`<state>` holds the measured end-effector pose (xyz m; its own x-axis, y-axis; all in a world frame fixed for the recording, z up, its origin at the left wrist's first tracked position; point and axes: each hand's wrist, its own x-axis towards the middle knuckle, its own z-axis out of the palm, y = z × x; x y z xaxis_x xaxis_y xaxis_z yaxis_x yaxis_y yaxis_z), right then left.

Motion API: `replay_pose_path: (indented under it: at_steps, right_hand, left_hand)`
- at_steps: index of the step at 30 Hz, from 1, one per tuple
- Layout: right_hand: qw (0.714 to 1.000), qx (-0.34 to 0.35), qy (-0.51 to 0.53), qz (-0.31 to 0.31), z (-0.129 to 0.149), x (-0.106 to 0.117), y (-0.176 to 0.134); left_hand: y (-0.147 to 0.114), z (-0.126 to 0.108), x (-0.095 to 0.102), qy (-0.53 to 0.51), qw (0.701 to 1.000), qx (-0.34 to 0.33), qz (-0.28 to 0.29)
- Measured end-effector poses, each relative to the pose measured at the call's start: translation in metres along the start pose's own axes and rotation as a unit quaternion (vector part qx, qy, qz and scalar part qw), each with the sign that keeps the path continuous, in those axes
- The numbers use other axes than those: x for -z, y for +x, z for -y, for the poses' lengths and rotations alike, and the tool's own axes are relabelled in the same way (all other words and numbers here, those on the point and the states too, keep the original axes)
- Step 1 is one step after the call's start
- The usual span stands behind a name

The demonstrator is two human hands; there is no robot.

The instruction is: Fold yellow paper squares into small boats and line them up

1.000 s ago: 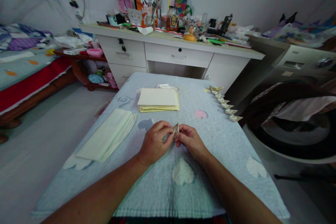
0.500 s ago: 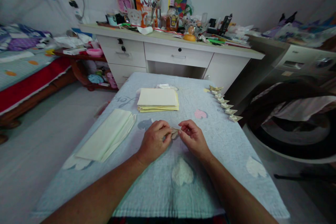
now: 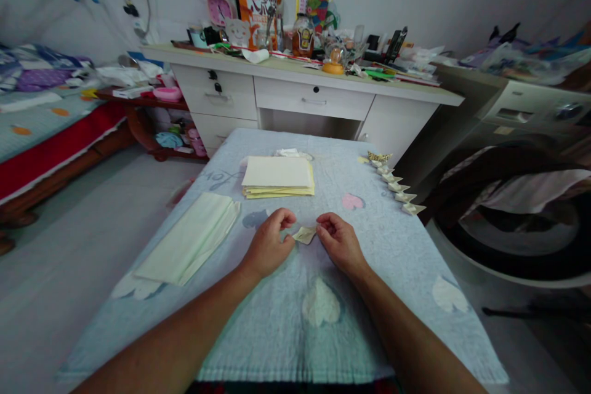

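Observation:
A small folded piece of cream paper is between my two hands, over the middle of the cloth-covered table. My right hand pinches its right corner between thumb and fingers. At the paper's left end, my left hand has its thumb and curled forefinger apart, the thumb tip close to the paper's edge; whether it touches I cannot tell. Beyond the hands lies a stack of cream and yellow paper sheets. Small folded paper boats stand in a row at the table's right edge.
A pale green folded sheet bundle lies on the left of the blue tablecloth. Behind stands a white desk crowded with jars and packets. A washing machine is on the right, a bed on the left.
My left hand has let go of the folded paper, its thumb and fingers parting and shifting slightly left. The paper now shows a flatter, wider face, still at my right hand.

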<state>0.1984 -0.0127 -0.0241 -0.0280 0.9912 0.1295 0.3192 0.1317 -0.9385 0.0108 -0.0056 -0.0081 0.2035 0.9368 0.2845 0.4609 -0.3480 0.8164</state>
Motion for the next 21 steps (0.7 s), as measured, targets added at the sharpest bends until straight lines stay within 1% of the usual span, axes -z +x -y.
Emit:
replay_pose_path:
  at_steps: [3,6,10,14,21]
  right_hand:
    - [1.000,0.015,-0.022,0.001,-0.002,0.002,0.001]
    - [0.996,0.059,-0.061,0.014,-0.004,0.005,0.002]
    - [0.984,0.120,-0.129,0.030,-0.002,0.008,0.004]
    - [0.976,0.129,-0.170,0.046,0.000,0.008,0.006]
    - [0.969,0.134,-0.202,0.054,0.001,0.005,0.005]
  left_hand:
    - [0.001,0.003,0.001,-0.013,1.000,0.016,-0.009]
    - [0.002,0.006,0.001,-0.016,1.000,0.017,-0.018]
    - [0.002,0.009,0.002,-0.016,1.000,0.011,-0.017]
    - [0.002,0.011,0.001,-0.007,1.000,0.010,-0.010]
    - [0.002,0.012,-0.002,-0.016,1.000,-0.007,-0.003]
